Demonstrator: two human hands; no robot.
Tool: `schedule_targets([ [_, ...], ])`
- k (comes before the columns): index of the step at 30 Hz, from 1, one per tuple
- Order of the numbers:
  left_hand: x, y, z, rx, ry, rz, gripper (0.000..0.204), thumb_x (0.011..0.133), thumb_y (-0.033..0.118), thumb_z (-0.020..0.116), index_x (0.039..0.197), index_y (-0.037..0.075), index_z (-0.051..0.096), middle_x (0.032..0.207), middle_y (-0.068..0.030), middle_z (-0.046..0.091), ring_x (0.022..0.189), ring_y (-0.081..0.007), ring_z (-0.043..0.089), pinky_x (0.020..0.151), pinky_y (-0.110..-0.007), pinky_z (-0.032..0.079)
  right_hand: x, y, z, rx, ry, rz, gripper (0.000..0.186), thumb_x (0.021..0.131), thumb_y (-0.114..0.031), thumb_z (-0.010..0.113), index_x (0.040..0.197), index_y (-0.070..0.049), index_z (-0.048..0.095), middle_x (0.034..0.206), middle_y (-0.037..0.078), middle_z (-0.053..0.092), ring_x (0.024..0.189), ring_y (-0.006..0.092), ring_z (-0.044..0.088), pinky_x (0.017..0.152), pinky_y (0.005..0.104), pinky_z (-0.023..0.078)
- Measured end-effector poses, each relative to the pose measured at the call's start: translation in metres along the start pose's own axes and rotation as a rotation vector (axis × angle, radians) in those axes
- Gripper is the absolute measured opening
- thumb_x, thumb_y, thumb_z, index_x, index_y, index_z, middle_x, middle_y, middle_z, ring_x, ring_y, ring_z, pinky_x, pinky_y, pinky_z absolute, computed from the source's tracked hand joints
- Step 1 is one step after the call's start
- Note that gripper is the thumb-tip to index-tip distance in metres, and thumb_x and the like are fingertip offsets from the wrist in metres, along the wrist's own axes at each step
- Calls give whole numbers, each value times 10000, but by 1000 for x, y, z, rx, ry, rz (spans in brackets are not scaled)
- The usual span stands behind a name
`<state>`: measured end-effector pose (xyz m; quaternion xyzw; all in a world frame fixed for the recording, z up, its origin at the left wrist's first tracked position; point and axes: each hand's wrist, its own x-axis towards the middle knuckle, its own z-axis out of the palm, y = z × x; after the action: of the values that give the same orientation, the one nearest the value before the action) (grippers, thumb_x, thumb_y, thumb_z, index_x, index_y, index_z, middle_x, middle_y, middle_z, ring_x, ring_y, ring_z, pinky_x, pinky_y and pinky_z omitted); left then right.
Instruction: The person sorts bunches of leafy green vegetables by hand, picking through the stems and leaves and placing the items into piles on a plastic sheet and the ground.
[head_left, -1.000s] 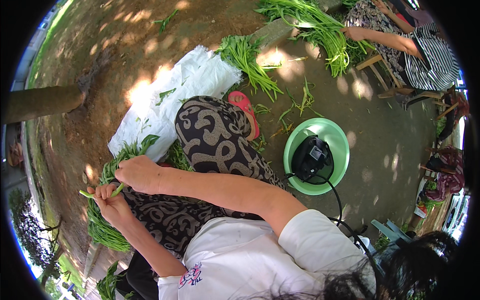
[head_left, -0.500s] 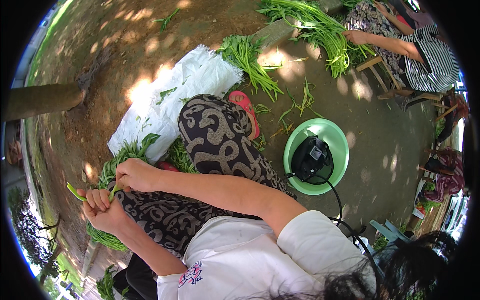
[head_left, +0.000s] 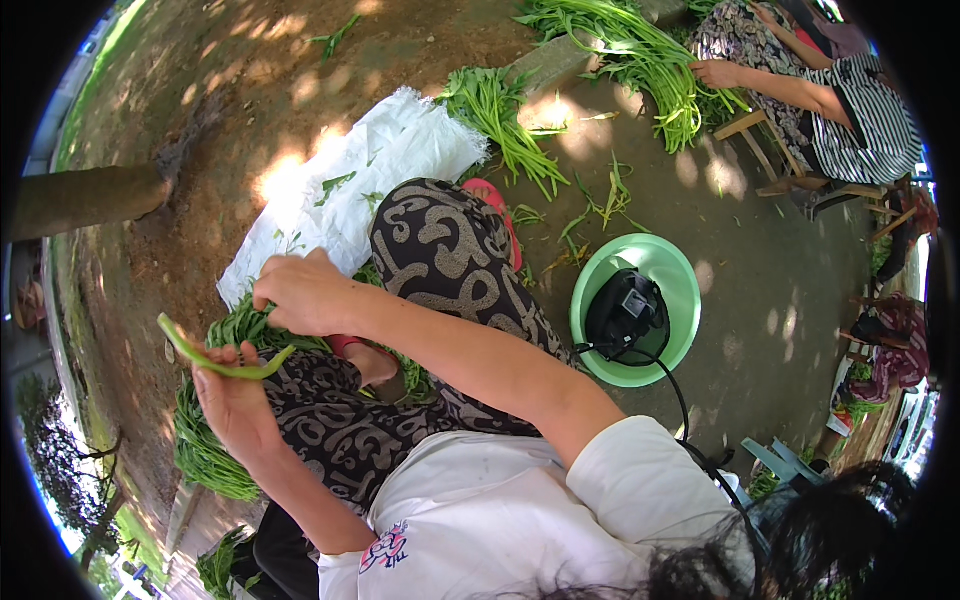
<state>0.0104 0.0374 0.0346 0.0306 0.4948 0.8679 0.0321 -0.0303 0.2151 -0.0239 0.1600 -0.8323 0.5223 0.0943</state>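
A bent, pale green vegetable stem, which looks like water spinach, lies across the fingers of my left hand. The thumb and fingers are closed on it, and both its ends stick out. Just above and to the right, my right hand is apart from the stem with its fingers curled together. Whatever those fingertips hold, if anything, is hidden against the leaves behind. Below both hands a heap of leafy green stems lies beside my left leg.
A white woven sack with leaf scraps lies ahead, a bunch of greens at its far end. On the right, a light green basin holds a black device with a cable. A seated person handles more greens at far right.
My right hand has moved up and to the right, away from the left hand. The stem in my left hand now shows more of its length, and my left fingers have loosened slightly.
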Motion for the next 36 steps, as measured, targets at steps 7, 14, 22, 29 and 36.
schedule_targets([
  [7, 10, -19, 3, -84, -27, 55, 314, 981, 178, 491, 1228, -14, 461, 1027, -101, 546, 1001, -226, 520, 971, -370, 417, -4, -25, 3, 352, -241, 138, 223, 768, -205, 670, 878, -12, 645, 855, 152, 665, 834, 327, 641, 749, 399, 491],
  [14, 19, -5, -23, -542, -92, 30, 285, 1000, 155, 429, 1211, -35, 443, 891, -51, 451, 815, -166, 465, 947, -362, 397, -5, -24, 11, 311, -209, 18, 87, 783, -87, 659, 824, -15, 632, 825, 153, 616, 829, 352, 612, 727, 427, 472],
  [22, 20, 7, -12, -458, -72, 45, 211, 996, 159, 444, 1118, -7, 491, 729, 5, 351, 642, -106, 339, 701, -284, 363, 2, -30, 25, 507, 7, 143, 73, 789, -50, 610, 785, 19, 636, 714, 161, 630, 657, 317, 619, 637, 393, 489],
  [29, 14, 6, 26, -150, -54, 213, 200, 1002, 172, 442, 1115, 15, 493, 691, 27, 307, 612, -95, 309, 675, -283, 349, 22, -22, 21, 1002, 96, 462, 113, 803, -35, 554, 778, 59, 612, 641, 158, 613, 545, 297, 588, 575, 354, 489],
  [36, 5, 12, 11, 95, 71, 290, 234, 1002, 216, 455, 1149, 35, 476, 755, 8, 357, 657, -108, 354, 732, -312, 397, 24, -5, -8, 293, 95, 197, 118, 802, -80, 589, 801, 25, 643, 733, 165, 639, 745, 334, 640, 652, 417, 488],
])
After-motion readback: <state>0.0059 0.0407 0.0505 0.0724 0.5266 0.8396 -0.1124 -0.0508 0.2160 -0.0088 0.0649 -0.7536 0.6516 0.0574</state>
